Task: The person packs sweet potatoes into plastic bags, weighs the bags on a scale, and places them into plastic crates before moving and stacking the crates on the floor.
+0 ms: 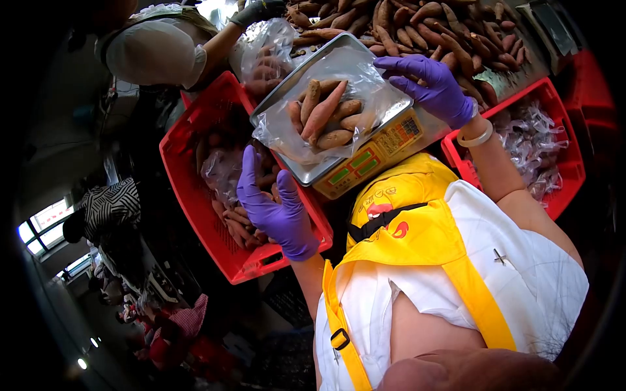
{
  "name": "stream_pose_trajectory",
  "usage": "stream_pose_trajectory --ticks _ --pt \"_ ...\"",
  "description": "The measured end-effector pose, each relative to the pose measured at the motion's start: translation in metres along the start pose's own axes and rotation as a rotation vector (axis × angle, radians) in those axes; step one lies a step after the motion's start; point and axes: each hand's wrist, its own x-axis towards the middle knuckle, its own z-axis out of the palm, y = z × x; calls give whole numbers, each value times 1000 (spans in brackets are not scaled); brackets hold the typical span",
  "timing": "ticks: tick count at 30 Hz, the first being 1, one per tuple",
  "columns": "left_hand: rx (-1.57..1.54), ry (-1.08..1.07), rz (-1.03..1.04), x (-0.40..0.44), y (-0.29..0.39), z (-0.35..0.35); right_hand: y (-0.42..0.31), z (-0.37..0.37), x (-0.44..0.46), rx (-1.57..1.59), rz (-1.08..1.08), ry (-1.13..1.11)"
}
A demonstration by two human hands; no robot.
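Note:
Several sweet potatoes (323, 116) lie on a clear plastic bag (277, 127) in the metal tray (301, 174) of a weighing scale with a yellow front panel (391, 138). My left hand (279, 212), in a purple glove, is held over the edge of a red crate, left of the scale. Its fingers are spread and nothing is in them. At the tray's upper right corner is my right hand (427, 85), also gloved in purple. Its fingers stretch toward the bag's edge, apart from each other; whether they touch the bag I cannot tell.
Left of the scale, a red crate (189, 195) holds bagged sweet potatoes. Another red crate (574, 153) at right contains crumpled clear bags (531, 146). Loose sweet potatoes (450, 32) pile up behind. A co-worker's dark-gloved hand (259, 12) is near a filled bag (266, 58).

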Motion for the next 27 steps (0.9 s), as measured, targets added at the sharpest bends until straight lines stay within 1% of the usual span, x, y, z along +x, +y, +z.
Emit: stream_pose_trajectory --ticks 1,2,3,4,5,6,7,8,10,11,12,13,14,15,16,17,18,20,21,22,24,25,26,27 --pt "21 2 80 0 2 2 -3 2 0 -1 -3 -3" --pt "17 -2 83 0 3 2 -7 4 -1 -2 -7 -6" --pt "70 -5 117 0 4 3 -8 8 -2 16 0 49" --pt "124 -8 150 0 5 4 -12 10 -1 12 -1 53" --pt "121 -7 153 2 7 7 -16 13 1 -21 16 147" --pt "255 28 163 5 10 13 -21 17 3 -56 36 239" --pt "389 58 169 7 12 20 -36 26 8 8 73 307" --pt "562 94 305 15 6 30 -39 32 10 -256 80 269" --pt "263 -151 18 21 -27 40 -33 55 11 -559 101 274" --pt "-47 -225 -238 20 -25 42 -9 59 1 -607 171 175" --pt "-356 -349 -333 17 -1 36 2 54 -7 -589 488 -20" --pt "-661 -419 -387 13 1 26 18 42 -16 -449 642 -191" --pt "-972 -484 -435 10 -1 17 41 42 -41 -166 599 -1" --pt "-1018 -460 -407 8 -8 11 16 28 -38 -127 717 -69" --pt "-1059 -440 -395 6 -12 6 7 22 -32 -132 712 -60" --pt "-1032 -390 -415 9 -11 3 -2 22 -29 185 705 -55" --pt "-998 -349 -403 14 7 6 -11 21 -24 501 682 -47" --pt "-854 -471 -167 27 20 13 -36 23 6 937 425 -64" --pt "-774 -473 -90 29 20 14 -39 34 16 901 317 -101" --pt "-773 -480 -75 32 17 17 -43 42 25 864 205 -137" --pt "-498 -387 128 43 10 24 -68 48 31 891 298 -194" --pt "-597 -369 106 45 13 26 -63 54 34 685 141 -270" --pt "-599 -374 119 49 10 27 -68 56 38 516 -57 -195" --pt "-596 -407 -7 53 4 27 -59 61 48 375 -278 -116"
